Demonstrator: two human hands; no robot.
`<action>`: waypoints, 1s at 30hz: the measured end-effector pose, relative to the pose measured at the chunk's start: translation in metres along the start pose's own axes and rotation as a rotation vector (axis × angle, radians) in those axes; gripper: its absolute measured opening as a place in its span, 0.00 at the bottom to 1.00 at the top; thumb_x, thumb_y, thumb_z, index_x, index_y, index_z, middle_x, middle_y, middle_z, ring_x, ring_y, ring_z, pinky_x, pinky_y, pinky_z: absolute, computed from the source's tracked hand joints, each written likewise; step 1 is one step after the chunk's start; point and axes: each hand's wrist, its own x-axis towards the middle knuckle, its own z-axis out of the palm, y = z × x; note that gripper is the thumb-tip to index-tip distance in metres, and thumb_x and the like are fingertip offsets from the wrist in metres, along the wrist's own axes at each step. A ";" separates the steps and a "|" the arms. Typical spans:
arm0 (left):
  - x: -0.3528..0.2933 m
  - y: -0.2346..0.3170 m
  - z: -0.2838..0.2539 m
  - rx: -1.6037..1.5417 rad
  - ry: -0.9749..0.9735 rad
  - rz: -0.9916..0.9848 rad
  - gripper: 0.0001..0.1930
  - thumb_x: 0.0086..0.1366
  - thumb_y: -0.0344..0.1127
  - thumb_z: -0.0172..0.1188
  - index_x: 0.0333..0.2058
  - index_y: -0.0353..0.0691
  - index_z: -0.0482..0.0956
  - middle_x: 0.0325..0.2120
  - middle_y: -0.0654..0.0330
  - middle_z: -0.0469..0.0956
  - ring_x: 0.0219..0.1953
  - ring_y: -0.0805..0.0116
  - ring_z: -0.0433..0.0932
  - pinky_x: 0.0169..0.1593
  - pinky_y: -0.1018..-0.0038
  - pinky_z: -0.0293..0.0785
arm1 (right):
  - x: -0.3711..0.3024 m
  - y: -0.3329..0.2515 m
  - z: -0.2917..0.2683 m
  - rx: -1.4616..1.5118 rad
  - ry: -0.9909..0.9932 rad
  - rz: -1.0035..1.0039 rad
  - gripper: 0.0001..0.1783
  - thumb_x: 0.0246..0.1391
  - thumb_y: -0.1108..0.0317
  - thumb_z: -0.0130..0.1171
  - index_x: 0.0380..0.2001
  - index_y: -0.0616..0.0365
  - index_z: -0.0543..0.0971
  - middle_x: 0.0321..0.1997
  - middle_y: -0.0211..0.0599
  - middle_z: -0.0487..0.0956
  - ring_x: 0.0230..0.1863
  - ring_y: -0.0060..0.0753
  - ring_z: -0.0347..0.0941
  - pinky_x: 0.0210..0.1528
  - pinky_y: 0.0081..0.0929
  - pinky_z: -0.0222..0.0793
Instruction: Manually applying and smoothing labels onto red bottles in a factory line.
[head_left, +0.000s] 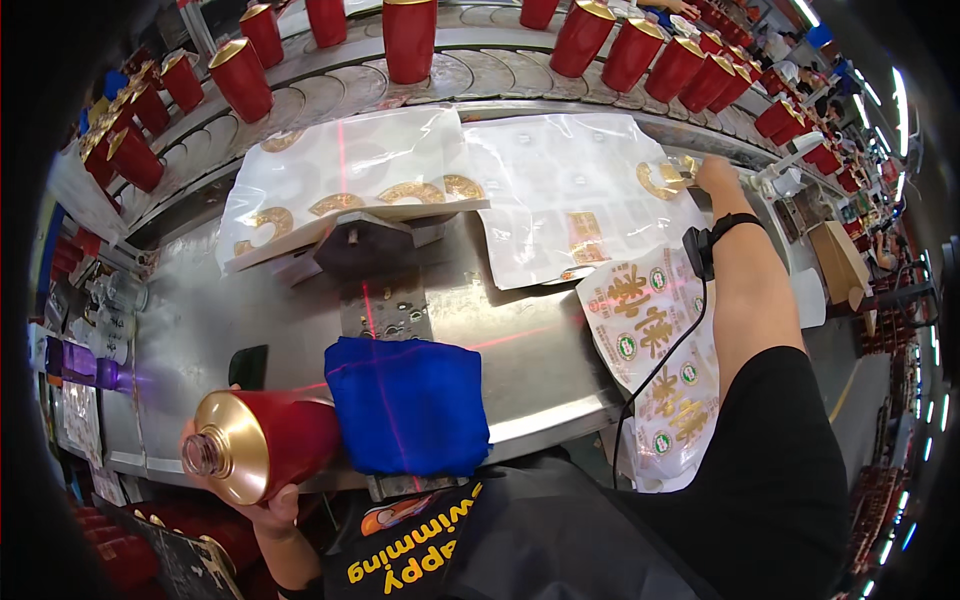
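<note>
My left hand (278, 508) grips a red bottle (300, 430) with a gold shoulder and a clear neck, tilted on its side with the neck toward the left. The bottle's base end rests against a blue cloth-covered pad (405, 408), crossed by thin red laser lines. My right arm is stretched far forward. At its end my right hand (716, 175) pinches a gold sticker (688, 168) at the right edge of a white label sheet (560, 160). Beside that sheet lies another label sheet (350, 150) with gold curved stickers, raised on a dark support (365, 250).
Behind the sheets runs a curved conveyor (480, 75) carrying several upright red bottles (408, 40). A printed label sheet (660, 370) hangs over the metal table's (540, 350) right front edge. A black cable crosses it from my wrist. An open cardboard box (838, 260) stands at right.
</note>
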 end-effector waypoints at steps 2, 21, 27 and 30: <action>0.000 -0.002 -0.003 0.023 -0.008 0.008 0.59 0.48 0.68 0.65 0.64 0.36 0.42 0.57 0.41 0.58 0.58 0.43 0.67 0.61 0.54 0.65 | 0.001 0.008 0.003 0.018 0.032 0.005 0.25 0.57 0.61 0.56 0.58 0.50 0.73 0.66 0.37 0.66 0.67 0.50 0.60 0.59 0.57 0.62; -0.003 -0.011 -0.003 0.060 -0.040 0.066 0.58 0.49 0.66 0.64 0.66 0.35 0.46 0.63 0.51 0.51 0.65 0.54 0.57 0.65 0.59 0.58 | -0.099 -0.179 -0.036 0.381 -0.036 -0.580 0.19 0.50 0.54 0.60 0.40 0.56 0.81 0.37 0.40 0.79 0.34 0.41 0.75 0.29 0.43 0.71; -0.001 -0.004 -0.003 -0.170 -0.044 0.057 0.55 0.43 0.50 0.76 0.62 0.34 0.48 0.56 0.48 0.59 0.57 0.56 0.66 0.59 0.62 0.66 | -0.134 -0.185 0.023 -0.125 0.204 -0.657 0.24 0.52 0.54 0.52 0.44 0.60 0.81 0.51 0.53 0.77 0.56 0.56 0.70 0.57 0.51 0.66; 0.007 -0.004 0.004 -0.355 -0.154 0.075 0.55 0.41 0.38 0.78 0.62 0.36 0.49 0.56 0.47 0.60 0.58 0.56 0.66 0.60 0.63 0.65 | -0.130 -0.174 0.005 -0.033 0.365 -0.825 0.18 0.51 0.59 0.51 0.31 0.63 0.83 0.36 0.54 0.81 0.43 0.57 0.76 0.44 0.48 0.71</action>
